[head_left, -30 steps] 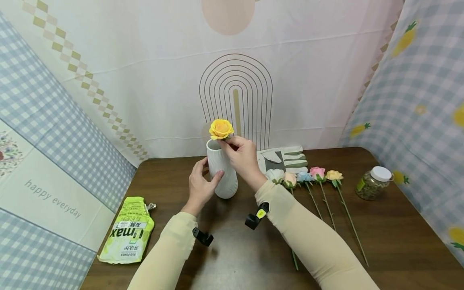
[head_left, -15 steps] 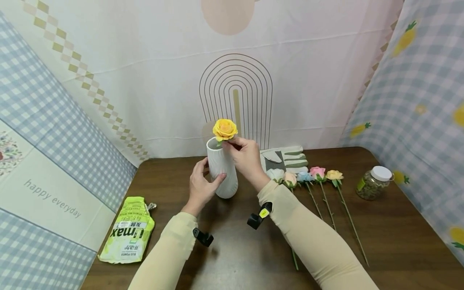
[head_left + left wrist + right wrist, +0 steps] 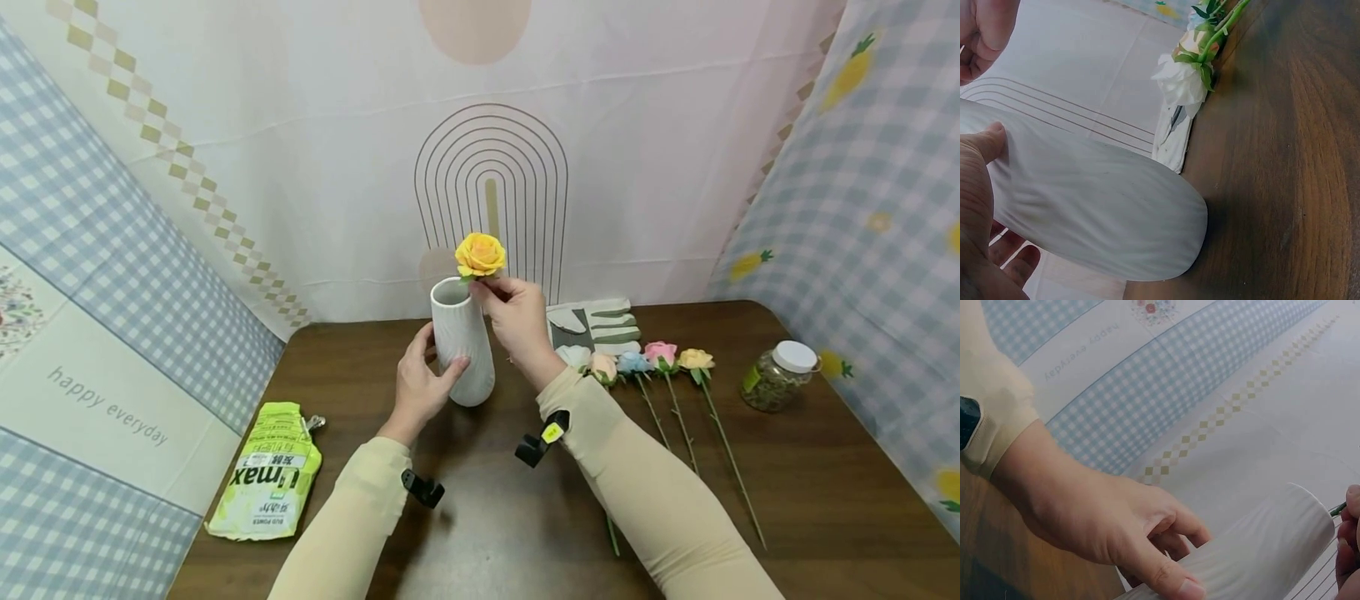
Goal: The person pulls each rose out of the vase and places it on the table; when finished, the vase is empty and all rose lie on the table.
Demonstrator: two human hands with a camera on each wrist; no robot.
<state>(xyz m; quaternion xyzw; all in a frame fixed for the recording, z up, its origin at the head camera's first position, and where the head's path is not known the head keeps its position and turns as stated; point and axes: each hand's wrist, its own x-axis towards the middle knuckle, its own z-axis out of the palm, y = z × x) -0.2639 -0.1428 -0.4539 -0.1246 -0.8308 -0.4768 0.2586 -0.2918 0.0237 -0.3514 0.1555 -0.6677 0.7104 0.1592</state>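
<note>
A white textured vase (image 3: pixel 459 346) stands on the table, its base down on the wood in the left wrist view. My left hand (image 3: pixel 422 385) grips it around the middle, thumb on the near side and fingers round the left. By the vase's right rim, my right hand (image 3: pixel 517 323) pinches the stem of a yellow rose (image 3: pixel 480 254) just under the bloom. A short piece of green stem (image 3: pixel 1337 509) shows between the vase mouth and my right fingertips in the right wrist view. The lower stem is hidden.
Several roses in white, peach, blue, pink (image 3: pixel 661 354) and pale yellow (image 3: pixel 696 359) lie on the right. Behind them is a white-and-green glove (image 3: pixel 592 323). A white-lidded jar (image 3: pixel 776 379) stands far right; a green pouch (image 3: pixel 268 475) lies left. A cloth backdrop (image 3: pixel 360 208) rises behind the table.
My right hand and the yellow rose have shifted to the right, and the bloom sits slightly higher. My left hand keeps its grip on the vase. The head view has tilted slightly.
</note>
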